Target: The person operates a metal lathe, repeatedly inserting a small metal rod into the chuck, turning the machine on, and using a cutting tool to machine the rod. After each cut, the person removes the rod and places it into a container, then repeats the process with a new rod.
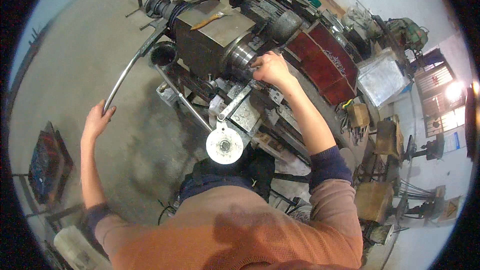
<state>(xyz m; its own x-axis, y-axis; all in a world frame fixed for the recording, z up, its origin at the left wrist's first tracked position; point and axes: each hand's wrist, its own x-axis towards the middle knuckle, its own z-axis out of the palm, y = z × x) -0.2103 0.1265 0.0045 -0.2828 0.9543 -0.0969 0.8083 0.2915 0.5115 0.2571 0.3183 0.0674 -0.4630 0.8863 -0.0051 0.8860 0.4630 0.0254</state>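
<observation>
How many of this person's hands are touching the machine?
2. The left hand grips the long curved metal lever out to the left; the right hand rests at the round chuck.

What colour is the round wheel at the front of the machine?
The round handwheel is white or pale grey with a dark hub in the middle, seen best in the head view.

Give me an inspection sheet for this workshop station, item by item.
Surface: grey concrete floor, dusty.
Job's things: metal lathe; long curved lever; white handwheel.
Clutter: red tray holding metal shavings; wooden blocks.
Hands: left hand grips the lever's end; right hand at the chuck.
Cables: dark cable on the floor by the person's body.
Surroundings: bright barred window; white wall.
</observation>
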